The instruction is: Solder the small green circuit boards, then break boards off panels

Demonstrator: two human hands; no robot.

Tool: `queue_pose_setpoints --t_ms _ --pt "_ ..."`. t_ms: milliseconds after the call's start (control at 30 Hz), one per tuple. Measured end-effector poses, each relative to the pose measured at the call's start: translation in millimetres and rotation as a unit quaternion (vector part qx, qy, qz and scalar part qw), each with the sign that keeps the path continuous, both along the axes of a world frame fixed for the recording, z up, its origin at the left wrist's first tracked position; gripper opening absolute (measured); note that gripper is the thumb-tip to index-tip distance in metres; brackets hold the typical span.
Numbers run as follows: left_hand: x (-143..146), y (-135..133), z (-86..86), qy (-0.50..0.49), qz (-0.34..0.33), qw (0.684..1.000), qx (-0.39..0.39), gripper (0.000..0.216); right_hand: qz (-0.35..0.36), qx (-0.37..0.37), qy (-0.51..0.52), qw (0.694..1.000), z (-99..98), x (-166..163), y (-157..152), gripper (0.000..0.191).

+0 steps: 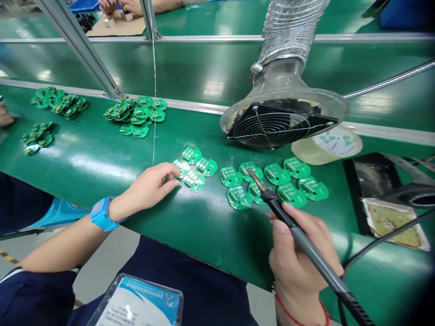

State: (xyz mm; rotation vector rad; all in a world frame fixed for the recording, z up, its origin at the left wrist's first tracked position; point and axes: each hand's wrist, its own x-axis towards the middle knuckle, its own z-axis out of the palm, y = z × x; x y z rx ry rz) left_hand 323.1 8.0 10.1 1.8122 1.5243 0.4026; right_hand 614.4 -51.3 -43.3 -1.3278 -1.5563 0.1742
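Head view: nearest is a badge (142, 301), below the bench (200, 231) edge. On the right, the right hand (292, 262) grips an iron (299, 235), its tip over one of eight boards (239, 197) clustered at the bench's middle right; whether it touches I cannot tell. On the left, the left hand (152, 185) reaches just beside four boards (194, 181), thumb and forefinger close together; whether they pinch anything I cannot tell. Beyond the eight boards hangs a fan (272, 127) on a hose (294, 27). Piles (141, 113) of boards lie far left. Farthest, a co-worker's hands (131, 7) are over cardboard (125, 28).
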Motion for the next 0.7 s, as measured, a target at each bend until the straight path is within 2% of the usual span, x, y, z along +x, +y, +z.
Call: queue_pose_setpoints --t_ms 67,167,200,267,333,367,433,533,633,700 --pt "1 4 2.2 0.006 -0.011 1.0 0.012 0.014 0.0 0.0 0.005 1.0 -0.3 0 0 0.031" --pt "1 11 4.7 -0.027 0.014 0.999 0.027 0.02 0.002 -0.005 0.011 1.0 -0.5 0 0 0.032" --pt "0 13 5.2 -0.024 0.021 0.998 0.062 0.023 0.0 -0.006 0.012 1.0 -0.5 -1 0 0.031" --pt "-2 18 5.2 0.034 0.041 0.982 0.179 0.031 -0.013 -0.003 0.012 1.0 -0.2 -2 0 0.029" --pt "-4 20 2.4 0.134 0.086 0.948 0.276 0.036 -0.036 -0.002 0.012 0.999 0.6 -3 0 0.025" --pt "-5 20 -0.5 0.18 0.108 0.933 0.291 0.035 -0.044 -0.003 0.014 0.999 1.2 -3 -1 0.025" --pt "-4 17 -9.3 0.244 0.115 0.929 0.255 0.027 -0.056 -0.006 0.029 0.998 2.6 -2 -1 0.025" --pt "-1 11 -25.0 0.273 0.063 0.942 0.187 0.033 -0.065 -0.007 0.051 0.997 4.7 -1 -2 0.025" --pt "3 9 -33.9 0.248 0.066 0.951 0.173 0.036 -0.064 -0.012 0.057 0.996 6.1 0 -2 0.024" --pt "6 11 -34.0 0.191 0.095 0.969 0.125 0.037 -0.063 -0.011 0.06 0.996 7.2 0 -3 0.024"
